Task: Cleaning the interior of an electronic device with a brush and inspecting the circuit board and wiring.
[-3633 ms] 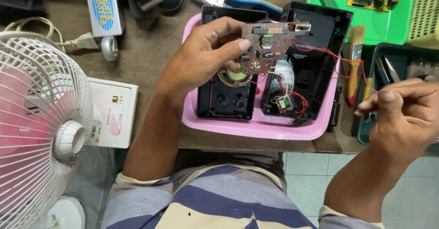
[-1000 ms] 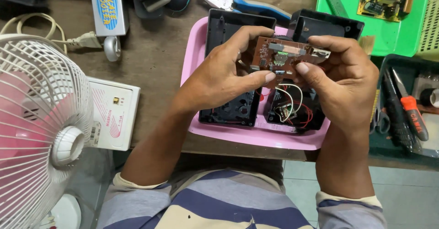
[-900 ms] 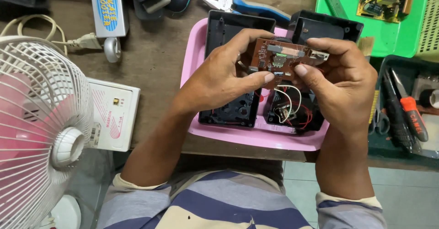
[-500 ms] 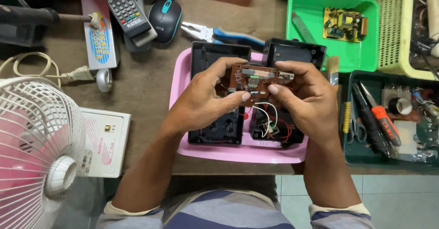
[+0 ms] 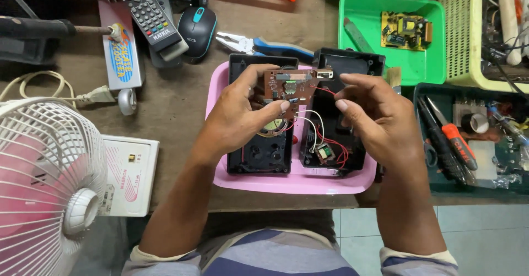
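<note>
A: What is being handled, and where is it?

B: A small brown circuit board (image 5: pixel 291 85), held above a pink tray (image 5: pixel 308 181). The left hand (image 5: pixel 250 113) has its fingers (image 5: pixel 284 106) closed on the board's left edge and underside. Red and white wires (image 5: pixel 319 135) trail from the board down into the tray.

A: And the other hand?

B: The right hand (image 5: pixel 380 119) hovers just beside the board's right end, fingers loosely curled and apart, holding nothing.

A: What lies in the tray?

B: Two black plastic casing halves (image 5: pixel 262 149) side by side, open face up.

A: Any packages or labels nearby?

B: A long flat blue-and-yellow package (image 5: pixel 120 50) lies on the wooden table (image 5: pixel 176 102) at upper left, beside a black remote control (image 5: pixel 144 12) and a dark computer mouse (image 5: pixel 197 27). A white box with pink print (image 5: pixel 129 174) sits at left, next to a white fan (image 5: pixel 47 179). Blue-handled pliers (image 5: pixel 264 44) rest above the tray. A green tray (image 5: pixel 427 66) at upper right holds a yellowish circuit board (image 5: pixel 406 31).
</note>
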